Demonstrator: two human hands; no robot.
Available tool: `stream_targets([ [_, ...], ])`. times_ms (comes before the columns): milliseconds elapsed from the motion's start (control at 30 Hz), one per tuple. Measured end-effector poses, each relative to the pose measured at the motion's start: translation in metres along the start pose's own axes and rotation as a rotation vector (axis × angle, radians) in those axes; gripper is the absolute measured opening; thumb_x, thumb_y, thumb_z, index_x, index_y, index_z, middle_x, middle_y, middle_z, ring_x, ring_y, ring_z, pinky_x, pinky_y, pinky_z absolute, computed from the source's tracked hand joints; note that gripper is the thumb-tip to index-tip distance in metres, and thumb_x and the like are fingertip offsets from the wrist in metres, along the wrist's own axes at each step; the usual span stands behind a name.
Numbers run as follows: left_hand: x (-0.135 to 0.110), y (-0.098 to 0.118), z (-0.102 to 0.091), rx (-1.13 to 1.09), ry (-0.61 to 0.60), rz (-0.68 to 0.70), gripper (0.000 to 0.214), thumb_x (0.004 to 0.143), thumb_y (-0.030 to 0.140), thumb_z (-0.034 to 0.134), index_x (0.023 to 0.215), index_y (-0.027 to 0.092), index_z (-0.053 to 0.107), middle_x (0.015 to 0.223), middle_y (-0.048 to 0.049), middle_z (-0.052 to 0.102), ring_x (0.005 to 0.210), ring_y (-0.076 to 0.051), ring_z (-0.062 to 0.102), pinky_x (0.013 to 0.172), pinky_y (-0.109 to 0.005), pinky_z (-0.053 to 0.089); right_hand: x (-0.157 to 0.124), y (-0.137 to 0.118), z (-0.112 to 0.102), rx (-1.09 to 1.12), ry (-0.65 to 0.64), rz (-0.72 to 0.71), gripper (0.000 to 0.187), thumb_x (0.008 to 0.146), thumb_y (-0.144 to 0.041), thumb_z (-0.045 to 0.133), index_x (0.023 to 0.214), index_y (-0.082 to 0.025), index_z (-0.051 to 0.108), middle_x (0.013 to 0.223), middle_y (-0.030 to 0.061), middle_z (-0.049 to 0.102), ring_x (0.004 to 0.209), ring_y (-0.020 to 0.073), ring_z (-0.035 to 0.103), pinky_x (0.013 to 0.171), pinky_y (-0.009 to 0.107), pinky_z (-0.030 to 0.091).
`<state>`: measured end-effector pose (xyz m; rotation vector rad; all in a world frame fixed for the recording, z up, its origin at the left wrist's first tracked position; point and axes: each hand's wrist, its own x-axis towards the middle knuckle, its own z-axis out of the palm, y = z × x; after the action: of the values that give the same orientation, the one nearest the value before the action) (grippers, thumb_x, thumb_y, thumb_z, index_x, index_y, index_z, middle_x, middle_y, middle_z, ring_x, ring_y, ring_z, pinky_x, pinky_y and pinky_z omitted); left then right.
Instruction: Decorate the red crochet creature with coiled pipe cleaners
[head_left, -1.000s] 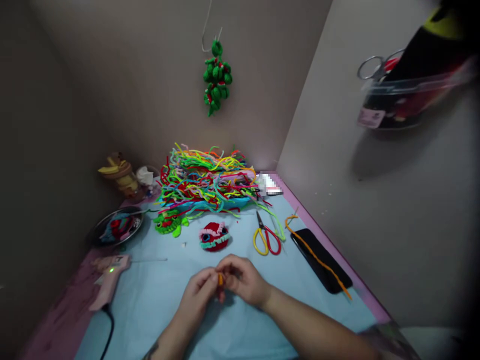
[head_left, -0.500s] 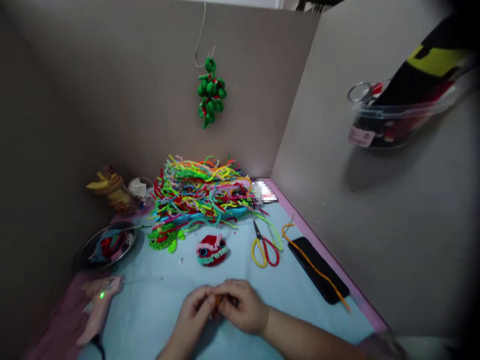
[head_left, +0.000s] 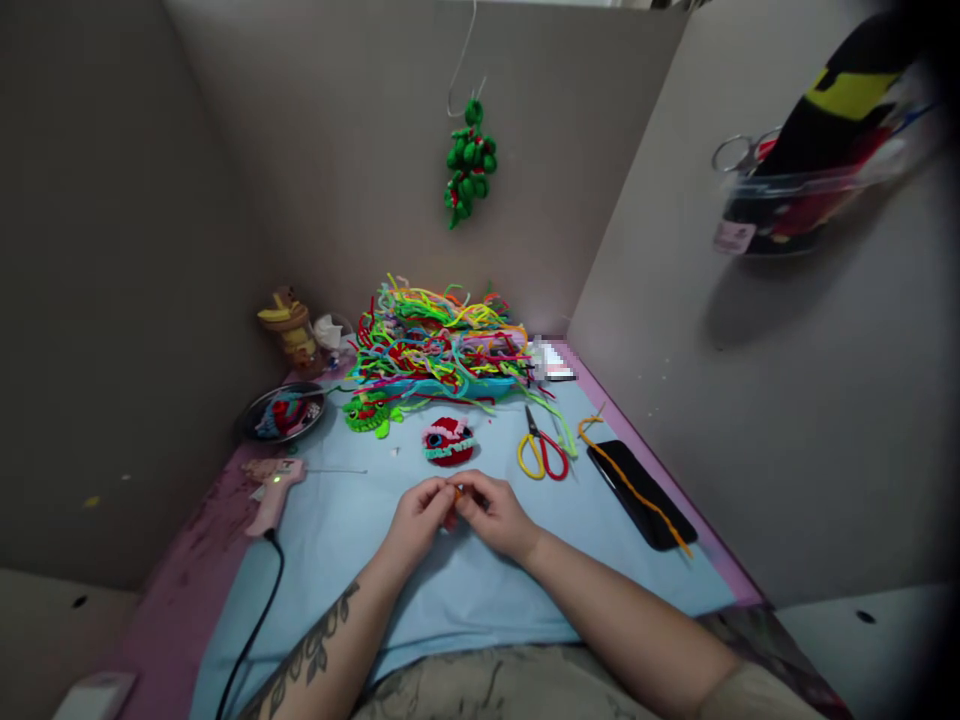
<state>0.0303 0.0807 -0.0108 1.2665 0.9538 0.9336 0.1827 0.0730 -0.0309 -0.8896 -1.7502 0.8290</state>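
Orange pipe-cleaner bit [head_left: 458, 492] is pinched by fingers of left hand [head_left: 420, 517] and right hand [head_left: 496, 516] over desk [head_left: 352, 560]. Bending judged underway; a tighter curl calls for a steady two-sided grip.

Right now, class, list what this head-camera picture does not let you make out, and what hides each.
All in the head view.
Orange piece: pinched between left hand and right hand; fingers hide its shape.
White patch beside pipe-cleaner pile: pixelated.
Clear tub, upper right: blurred, contents unclear.
Metal dish: contents too small.
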Motion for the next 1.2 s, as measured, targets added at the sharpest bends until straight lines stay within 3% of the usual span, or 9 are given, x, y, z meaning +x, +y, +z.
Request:
stream_targets([
  [467,-0.001,-0.002,0.001,-0.043,-0.004,-0.028,0.037,0.078,0.048,0.057,0.066,0.013,0.057,0.052,0.0007,0.053,0.049,-0.011,0.048,0.052,-0.024,0.038,0.002,-0.01,-0.004,0.1,-0.064,0.055,0.028,0.093,-0.04,0.045,0.104,-0.018,0.06,0.079,0.0044,0.066,0.068,0.0152,0.062,0.065,0.027,0.049],
  [767,0.003,-0.009,-0.003,-0.076,0.093,0.0,0.036,0.081,0.048,0.055,0.07,0.014,0.058,0.054,0.0026,0.051,0.048,-0.009,0.044,0.05,-0.022,0.036,-0.003,-0.006,-0.001,-0.037,-0.022,0.146,0.029,0.088,-0.028,0.053,0.114,-0.017,0.055,0.064,-0.0039,0.053,0.053,0.0096,0.048,0.052,0.021,0.039],
  [967,0.001,-0.004,0.002,-0.038,0.034,0.003,0.038,0.081,0.049,0.056,0.066,0.014,0.057,0.052,0.0045,0.044,0.048,-0.008,0.036,0.048,-0.022,0.028,-0.004,-0.012,-0.002,-0.1,0.041,0.056,0.033,0.087,-0.024,0.055,0.119,-0.02,0.053,0.076,0.0002,0.057,0.065,0.0129,0.054,0.062,0.025,0.045],
  [1067,0.0,-0.006,0.002,-0.069,-0.014,-0.019,0.038,0.078,0.05,0.06,0.071,0.013,0.059,0.053,0.0065,0.038,0.047,-0.007,0.028,0.046,-0.021,0.02,-0.002,-0.014,-0.005,-0.173,0.108,-0.015,0.025,0.085,-0.024,0.059,0.11,-0.022,0.062,0.09,0.0048,0.057,0.079,0.0164,0.055,0.07,0.029,0.048],
  [1200,-0.001,-0.013,-0.002,-0.138,-0.053,-0.052,0.043,0.074,0.054,0.063,0.064,0.013,0.055,0.051,0.0066,0.037,0.045,-0.005,0.025,0.044,-0.021,0.016,-0.002,-0.012,-0.006,-0.191,0.156,-0.056,0.018,0.083,-0.023,0.062,0.1,-0.023,0.068,0.089,0.004,0.052,0.083,0.0168,0.054,0.073,0.03,0.049],
])
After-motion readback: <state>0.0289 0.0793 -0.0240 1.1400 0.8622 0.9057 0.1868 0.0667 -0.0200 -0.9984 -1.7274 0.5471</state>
